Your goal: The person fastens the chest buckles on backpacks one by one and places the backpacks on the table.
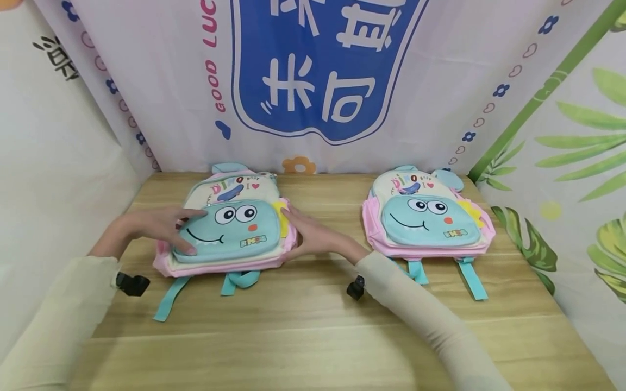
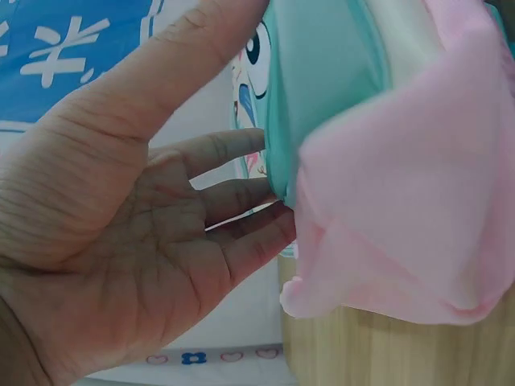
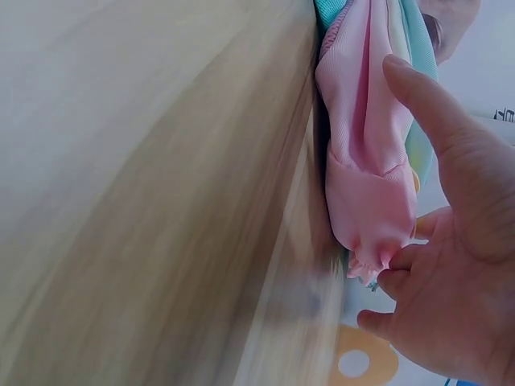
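Left backpack (image 1: 227, 224), dinosaur-faced: set on the wooden table (image 1: 274, 336), toward its back edge. Left hand (image 1: 156, 224): fingers spread, laid against the front pocket (image 1: 235, 231). Right hand (image 1: 313, 233): fingers loosely extended along the pink side (image 3: 370, 193); no firm grip is seen. Handling: light, even pressure is best applied from both sides, so that the soft fabric is not creased. Counted: backpacks, two, the right backpack (image 1: 430, 222) untouched; hands, two.
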The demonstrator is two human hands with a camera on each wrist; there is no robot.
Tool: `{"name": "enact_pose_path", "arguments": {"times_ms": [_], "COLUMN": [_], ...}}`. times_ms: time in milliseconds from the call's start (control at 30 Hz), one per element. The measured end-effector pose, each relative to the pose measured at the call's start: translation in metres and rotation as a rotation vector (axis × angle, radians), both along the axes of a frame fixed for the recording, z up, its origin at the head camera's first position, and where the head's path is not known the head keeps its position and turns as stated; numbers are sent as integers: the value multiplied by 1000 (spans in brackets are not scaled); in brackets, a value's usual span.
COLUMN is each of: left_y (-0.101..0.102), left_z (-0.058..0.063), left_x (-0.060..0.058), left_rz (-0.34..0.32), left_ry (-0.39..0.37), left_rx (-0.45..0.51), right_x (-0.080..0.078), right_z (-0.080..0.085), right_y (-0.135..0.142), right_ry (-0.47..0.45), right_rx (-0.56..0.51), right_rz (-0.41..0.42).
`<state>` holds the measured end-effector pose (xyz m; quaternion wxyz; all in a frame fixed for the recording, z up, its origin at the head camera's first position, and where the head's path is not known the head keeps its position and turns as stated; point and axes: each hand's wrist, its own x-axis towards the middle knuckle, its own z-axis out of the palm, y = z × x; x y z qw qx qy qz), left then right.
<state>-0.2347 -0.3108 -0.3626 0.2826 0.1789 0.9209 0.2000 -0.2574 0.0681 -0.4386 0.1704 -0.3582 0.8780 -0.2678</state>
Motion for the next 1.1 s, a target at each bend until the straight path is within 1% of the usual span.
{"name": "enact_pose_path", "arguments": {"times_ms": [267,400,500,600,667,767,900,1033,1100], "left_y": [20,32,43,54,61,72,84,92,96], "left_z": [-8,-10,-10,-14,-19,-27,-31,-30,-30], "left_x": [0,-2,-3,-5,-6,-10,-13,-14,-13], "left_rz": [-7,-15,-21,-26,-30,-44,-54,-46,-36], "left_ry": [-47,-33,-28,-28,-29,-17,30,86,100], "left_rx": [52,61,59,63,76,97,123,142,152], "right_x": [1,3,4,6,8,13,15,13,13], "right_z": [-2,-2,-4,-6,-8,-10,-11,-13,-14], "right_y": [26,39,49,61,69,81,92,99,102], "right_ry": [-42,-86,-124,-155,-174,-205,-224,-211,-207], "right_rx": [-57,-103,-158,-215,-237,-215,-194,-250,-264], "right_rz": [-29,-51,-57,-53,-58,-105,-169,-176,-177]}}
